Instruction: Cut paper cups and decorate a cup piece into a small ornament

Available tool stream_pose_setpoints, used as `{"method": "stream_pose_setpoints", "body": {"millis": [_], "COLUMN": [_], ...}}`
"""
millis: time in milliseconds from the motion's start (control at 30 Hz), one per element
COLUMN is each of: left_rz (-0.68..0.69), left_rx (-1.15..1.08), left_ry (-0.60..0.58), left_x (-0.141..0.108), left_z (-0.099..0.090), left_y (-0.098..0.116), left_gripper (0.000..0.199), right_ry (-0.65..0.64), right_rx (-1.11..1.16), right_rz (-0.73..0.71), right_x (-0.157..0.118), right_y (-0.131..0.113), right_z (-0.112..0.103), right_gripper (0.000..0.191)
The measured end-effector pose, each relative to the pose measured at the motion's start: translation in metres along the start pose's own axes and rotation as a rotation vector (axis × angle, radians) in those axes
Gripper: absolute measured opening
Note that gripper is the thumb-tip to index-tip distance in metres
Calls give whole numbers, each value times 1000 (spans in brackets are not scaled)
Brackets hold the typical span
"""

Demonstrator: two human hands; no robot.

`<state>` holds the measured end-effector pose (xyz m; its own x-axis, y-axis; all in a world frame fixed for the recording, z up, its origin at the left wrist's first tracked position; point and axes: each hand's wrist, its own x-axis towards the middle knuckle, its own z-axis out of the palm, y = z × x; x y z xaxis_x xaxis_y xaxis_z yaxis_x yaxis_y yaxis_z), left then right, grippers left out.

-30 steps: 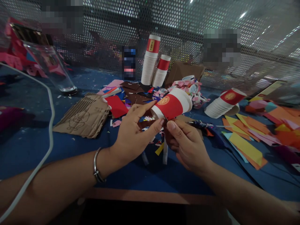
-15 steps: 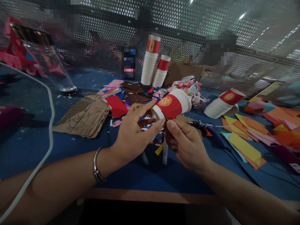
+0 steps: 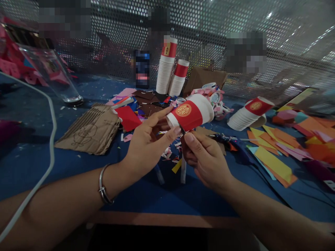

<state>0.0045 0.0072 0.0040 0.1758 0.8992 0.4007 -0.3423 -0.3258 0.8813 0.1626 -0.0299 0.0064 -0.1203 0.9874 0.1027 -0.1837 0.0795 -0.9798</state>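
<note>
A paper cup (image 3: 192,113), white with a red band and gold emblem, lies tilted in the air with its mouth toward the upper right. My left hand (image 3: 148,148) grips it near its base, fingers and thumb around that end. Close beside it, my right hand (image 3: 205,157) is closed in a pinch on a small dark pointed tool (image 3: 182,130), whose tip meets the cup's lower side. Most of this tool is hidden by the fingers, so its kind is unclear. Paper scraps (image 3: 167,153) and a yellow strip (image 3: 177,166) lie below the hands.
Two cup stacks (image 3: 165,75) stand at the back, and another stack (image 3: 248,113) leans at right. A blue glue gun (image 3: 239,150) lies near coloured paper strips (image 3: 274,162). On the left are corrugated cardboard (image 3: 89,129), a glass (image 3: 59,76) and a white cable (image 3: 53,129).
The view has shifted slightly. The cup has turned a little in my left hand, and the dark tool's tip still touches its side. Both hands keep their grips.
</note>
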Motion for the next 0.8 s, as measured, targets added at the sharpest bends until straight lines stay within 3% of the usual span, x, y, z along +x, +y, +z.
{"method": "stream_pose_setpoints", "body": {"millis": [267,600,800], "left_rz": [107,201,226], "left_rx": [194,231,348], "left_ry": [48,68,5], "left_x": [-1,1,-4], "left_z": [-4,-5,-8], "left_y": [2,5,-1], "left_gripper": [49,44,48], "right_ry": [-14,-34,-2], "right_rx": [5,35,44], "right_rz": [5,33,51], "right_x": [0,-2,-1], "right_y": [-2,-7,-5], "right_z": [0,1,1], "right_gripper": [51,53,53]}}
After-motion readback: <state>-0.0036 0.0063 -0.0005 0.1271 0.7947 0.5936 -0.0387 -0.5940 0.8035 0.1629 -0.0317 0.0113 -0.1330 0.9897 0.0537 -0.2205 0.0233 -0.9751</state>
